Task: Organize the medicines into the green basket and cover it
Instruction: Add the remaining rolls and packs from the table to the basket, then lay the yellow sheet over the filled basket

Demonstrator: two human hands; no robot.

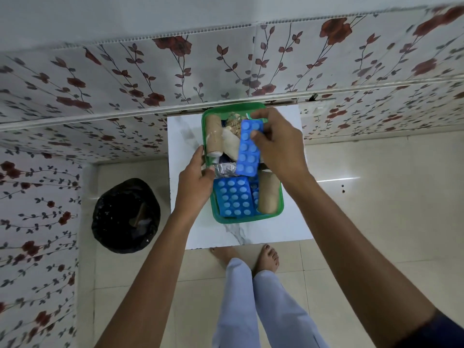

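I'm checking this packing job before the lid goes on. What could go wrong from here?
The basket already looks crowded with bandage rolls and blue strips, so the strip pinched in the right hand may end up lying proud and keep a cover from seating. The left hand only rests at the rim, so pushing could shift the basket on the table.

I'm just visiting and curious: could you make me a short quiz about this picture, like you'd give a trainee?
1. True or false: the right hand holds a blue pill strip over the green basket.
2. What is the left hand pinching? A) a silver foil pack B) a bottle C) a lid
3. What dark thing stands on the floor left of the table?

Key: 1 true. 2 A, the foil pack. 3 a black bin.
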